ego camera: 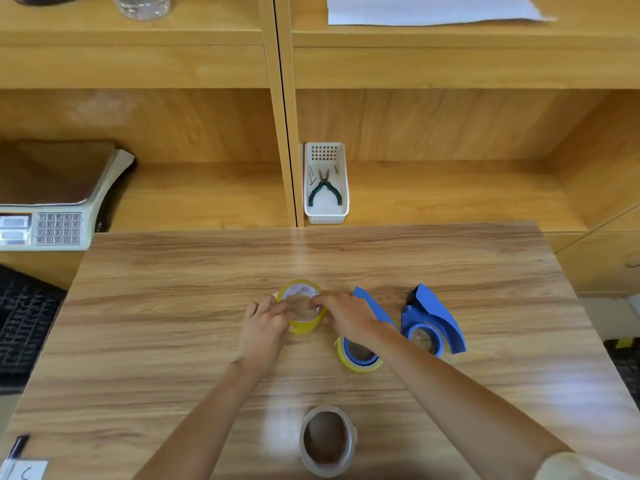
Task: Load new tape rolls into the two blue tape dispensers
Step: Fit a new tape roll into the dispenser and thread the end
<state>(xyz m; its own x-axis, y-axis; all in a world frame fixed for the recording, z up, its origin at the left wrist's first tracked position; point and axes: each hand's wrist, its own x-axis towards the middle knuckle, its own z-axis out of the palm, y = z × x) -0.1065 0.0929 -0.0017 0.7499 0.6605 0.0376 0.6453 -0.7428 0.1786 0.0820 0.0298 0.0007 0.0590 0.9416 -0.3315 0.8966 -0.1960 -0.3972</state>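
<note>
A yellow tape roll [304,325] stands on the wooden table [173,306], near the middle. My left hand [265,323] grips its left side and my right hand [341,315] pinches its top right edge. Behind my right wrist lies a blue tape dispenser [375,311] with a yellow tape roll [360,363] on its wheel. A second blue dispenser [433,320] sits further right, its wheel bare of tape. A grey empty tape core [327,439] stands at the near edge.
A white basket [325,216] holding green-handled pliers sits on the shelf behind the table. A weighing scale [52,216] is at the left, a black crate [24,323] below it. A pen and paper label [20,462] lie at the near left corner.
</note>
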